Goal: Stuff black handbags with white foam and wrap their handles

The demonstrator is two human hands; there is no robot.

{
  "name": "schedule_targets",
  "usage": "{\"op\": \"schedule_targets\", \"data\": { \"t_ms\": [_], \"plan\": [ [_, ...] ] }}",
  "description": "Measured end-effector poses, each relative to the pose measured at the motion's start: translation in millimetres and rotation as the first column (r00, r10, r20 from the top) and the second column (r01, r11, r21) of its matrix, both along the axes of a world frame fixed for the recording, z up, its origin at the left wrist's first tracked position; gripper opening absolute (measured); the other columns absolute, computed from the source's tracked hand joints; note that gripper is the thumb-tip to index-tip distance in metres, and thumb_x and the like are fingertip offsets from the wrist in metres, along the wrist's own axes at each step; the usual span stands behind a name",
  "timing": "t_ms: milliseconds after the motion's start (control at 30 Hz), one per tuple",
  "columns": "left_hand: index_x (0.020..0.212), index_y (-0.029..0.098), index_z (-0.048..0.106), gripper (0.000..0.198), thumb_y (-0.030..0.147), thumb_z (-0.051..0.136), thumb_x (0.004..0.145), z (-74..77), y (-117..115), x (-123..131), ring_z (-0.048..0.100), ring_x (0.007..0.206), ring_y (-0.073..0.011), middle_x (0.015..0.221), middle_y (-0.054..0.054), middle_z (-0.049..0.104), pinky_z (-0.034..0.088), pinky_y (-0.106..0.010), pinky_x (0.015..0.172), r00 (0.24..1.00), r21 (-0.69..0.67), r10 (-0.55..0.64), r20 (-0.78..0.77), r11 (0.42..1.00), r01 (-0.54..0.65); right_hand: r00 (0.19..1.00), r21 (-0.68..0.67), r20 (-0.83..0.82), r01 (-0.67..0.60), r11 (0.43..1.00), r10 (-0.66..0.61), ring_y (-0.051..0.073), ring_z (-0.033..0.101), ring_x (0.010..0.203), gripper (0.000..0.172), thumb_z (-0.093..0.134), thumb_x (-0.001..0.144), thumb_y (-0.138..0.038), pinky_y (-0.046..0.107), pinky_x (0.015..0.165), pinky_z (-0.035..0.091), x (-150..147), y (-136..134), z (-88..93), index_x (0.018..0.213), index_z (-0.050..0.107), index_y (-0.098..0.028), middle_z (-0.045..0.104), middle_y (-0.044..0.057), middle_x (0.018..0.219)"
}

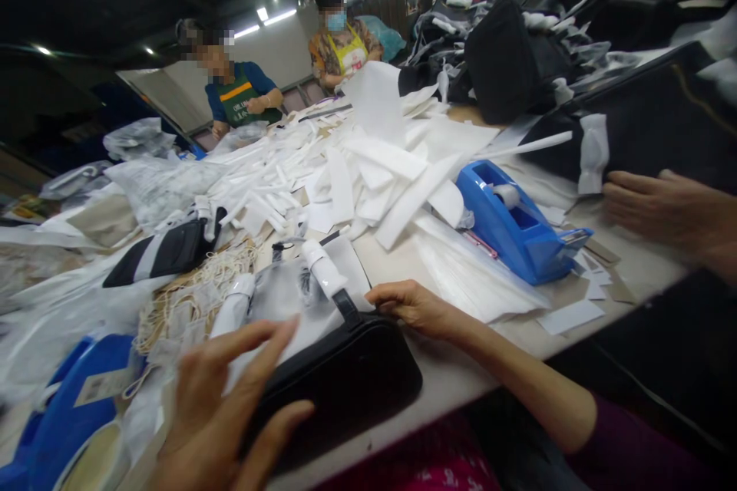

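A black bag lies at the table's front edge, with a dark strap and white foam-wrapped parts on its top. My right hand has its fingers closed on the bag's upper far edge, beside the strap end. My left hand is over the near left part of the bag, thumb and fingers spread apart and somewhat blurred. Whether it touches the bag I cannot tell. Clear plastic and a white foam wrap lie along the bag's top.
White foam sheets heap across the table. A blue tape dispenser stands to the right, another blue dispenser at the lower left. Strings lie near a black-and-grey bag. A co-worker's hand is at the right; other people stand behind.
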State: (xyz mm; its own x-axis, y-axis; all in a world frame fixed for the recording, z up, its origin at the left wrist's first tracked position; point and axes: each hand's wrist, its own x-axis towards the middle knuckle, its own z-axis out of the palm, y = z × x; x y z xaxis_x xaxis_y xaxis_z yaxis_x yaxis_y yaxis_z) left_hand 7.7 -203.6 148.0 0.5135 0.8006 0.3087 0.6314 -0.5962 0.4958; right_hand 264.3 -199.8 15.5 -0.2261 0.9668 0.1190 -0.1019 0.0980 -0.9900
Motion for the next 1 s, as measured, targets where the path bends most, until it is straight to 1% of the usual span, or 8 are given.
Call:
{"op": "schedule_targets", "data": {
  "t_ms": [67, 167, 267, 400, 533, 700, 833, 1000],
  "plan": [
    [0.130, 0.032, 0.052, 0.056, 0.032, 0.067, 0.077, -2.6, 3, 38, 0.045, 0.111, -0.0302, 0.122, -0.006, 0.052, 0.038, -0.046, 0.101, 0.950, 0.140, -0.198, -0.243, 0.962, 0.236, 1.000, 0.053, 0.020, 0.023, 0.998, -0.024, 0.014, 0.057, 0.076, 0.026, 0.048, 0.081, -0.020, 0.023, 0.068, 0.044, -1, 0, -1.4, 0.096, 0.068, -0.013, 0.065, 0.002, 0.084],
    [0.126, 0.024, 0.054, 0.047, 0.027, 0.063, 0.080, -10.9, 9, 75, 0.047, 0.106, -0.0279, 0.120, -0.010, 0.049, 0.044, -0.045, 0.093, 0.873, 0.147, -0.299, -0.387, 0.914, 0.378, 0.997, 0.136, 0.030, 0.062, 0.989, -0.066, 0.014, 0.055, 0.075, 0.023, 0.049, 0.084, -0.025, 0.023, 0.068, 0.043, -2, -2, -4.9, 0.094, 0.067, -0.014, 0.062, 0.002, 0.082],
    [0.116, 0.019, 0.057, 0.034, 0.022, 0.060, 0.082, -19.1, 11, 82, 0.050, 0.099, -0.0229, 0.112, -0.010, 0.048, 0.049, -0.037, 0.086, 0.864, 0.125, -0.346, -0.367, 0.902, 0.414, 0.990, 0.184, 0.062, 0.117, 0.976, -0.131, 0.013, 0.052, 0.071, 0.021, 0.050, 0.085, -0.025, 0.022, 0.066, 0.040, -5, -3, -8.1, 0.095, 0.066, -0.015, 0.059, 0.000, 0.080],
    [0.116, 0.018, 0.055, 0.033, 0.018, 0.059, 0.083, -24.2, 9, 76, 0.051, 0.093, -0.0189, 0.107, -0.010, 0.046, 0.050, -0.030, 0.078, 0.859, 0.173, -0.389, -0.333, 0.870, 0.461, 0.953, 0.242, 0.129, 0.237, 0.941, -0.274, 0.011, 0.046, 0.064, 0.014, 0.052, 0.082, -0.020, 0.020, 0.061, 0.035, -14, 3, -8.6, 0.091, 0.063, -0.017, 0.052, -0.004, 0.071],
    [0.117, 0.019, 0.056, 0.033, 0.016, 0.057, 0.083, -24.8, 6, 77, 0.050, 0.091, -0.0184, 0.106, -0.009, 0.047, 0.050, -0.030, 0.076, 0.860, 0.162, -0.401, -0.317, 0.870, 0.466, 0.908, 0.285, 0.159, 0.334, 0.899, -0.388, 0.010, 0.045, 0.063, 0.019, 0.044, 0.081, -0.013, 0.020, 0.060, 0.033, -21, 11, -5.0, 0.090, 0.060, -0.018, 0.049, -0.004, 0.068],
    [0.115, 0.019, 0.058, 0.032, 0.013, 0.057, 0.083, -25.2, 4, 81, 0.049, 0.092, -0.0193, 0.108, -0.010, 0.045, 0.050, -0.033, 0.077, 0.876, 0.202, -0.367, -0.313, 0.876, 0.439, 0.924, 0.163, 0.155, 0.326, 0.931, -0.350, 0.009, 0.041, 0.056, 0.020, 0.041, 0.086, -0.018, 0.020, 0.055, 0.030, -20, 15, 0.0, 0.090, 0.061, -0.018, 0.043, -0.005, 0.059],
    [0.114, 0.018, 0.058, 0.033, 0.011, 0.056, 0.082, -24.5, 0, 83, 0.046, 0.096, -0.0211, 0.111, -0.011, 0.044, 0.049, -0.036, 0.081, 0.887, 0.199, -0.340, -0.312, 0.890, 0.411, 0.949, 0.060, 0.055, 0.307, 0.950, -0.310, 0.009, 0.041, 0.056, 0.018, 0.044, 0.086, -0.021, 0.020, 0.056, 0.031, -18, 15, 4.4, 0.088, 0.062, -0.018, 0.045, -0.005, 0.060],
    [0.108, 0.027, 0.063, 0.028, 0.024, 0.064, 0.080, -25.5, -6, 82, 0.038, 0.110, -0.0333, 0.123, -0.012, 0.039, 0.041, -0.056, 0.089, 0.934, 0.316, -0.187, -0.305, 0.905, 0.284, 0.972, -0.060, -0.050, 0.227, 0.972, -0.230, 0.009, 0.041, 0.058, 0.024, 0.046, 0.075, -0.013, 0.021, 0.058, 0.033, -15, 10, 14.8, 0.093, 0.061, -0.017, 0.045, -0.005, 0.062]
  ]
}}
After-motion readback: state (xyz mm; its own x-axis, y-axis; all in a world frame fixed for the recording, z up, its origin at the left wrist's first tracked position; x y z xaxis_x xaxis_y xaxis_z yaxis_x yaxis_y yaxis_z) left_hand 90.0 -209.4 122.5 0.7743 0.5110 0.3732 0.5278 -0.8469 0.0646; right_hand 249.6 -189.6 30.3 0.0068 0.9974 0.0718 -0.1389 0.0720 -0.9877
